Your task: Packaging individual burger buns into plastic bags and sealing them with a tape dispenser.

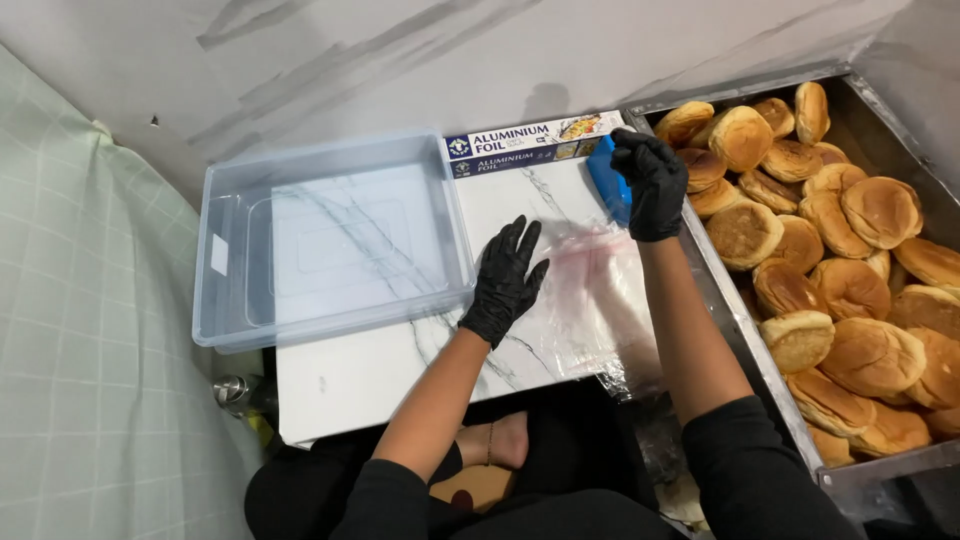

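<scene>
Nearest us, our left hand lies flat, fingers spread, pinning the clear film sheet to the marble board while our right hand clamps the blue roll, keeping it taut.

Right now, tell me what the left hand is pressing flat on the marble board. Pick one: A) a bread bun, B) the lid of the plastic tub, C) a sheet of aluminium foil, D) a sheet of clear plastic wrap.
D: the black-gloved left hand lies palm-down on a see-through sheet of clear plastic wrap spread over the marble board, while the right hand grips the blue roll box at the sheet's far edge.
</scene>
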